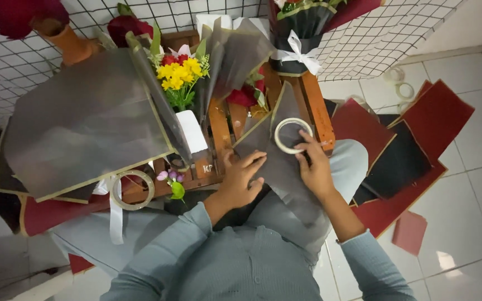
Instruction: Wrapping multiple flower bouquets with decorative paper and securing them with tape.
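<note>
My left hand (241, 181) presses flat on a grey translucent wrapping sheet (277, 167) that lies over my lap and the edge of a wooden crate (313, 106). My right hand (313, 164) holds a clear tape roll (292, 135) against the same sheet, fingers on its rim. A bouquet of yellow and red flowers (179, 75) in grey wrapping stands just beyond my left hand.
A second tape roll (132, 190) sits at the crate's left end with white ribbon. Red and black paper sheets (414, 139) lie on the tiled floor at right. A wrapped bouquet with a white bow (299, 53) and a wire grid stand behind.
</note>
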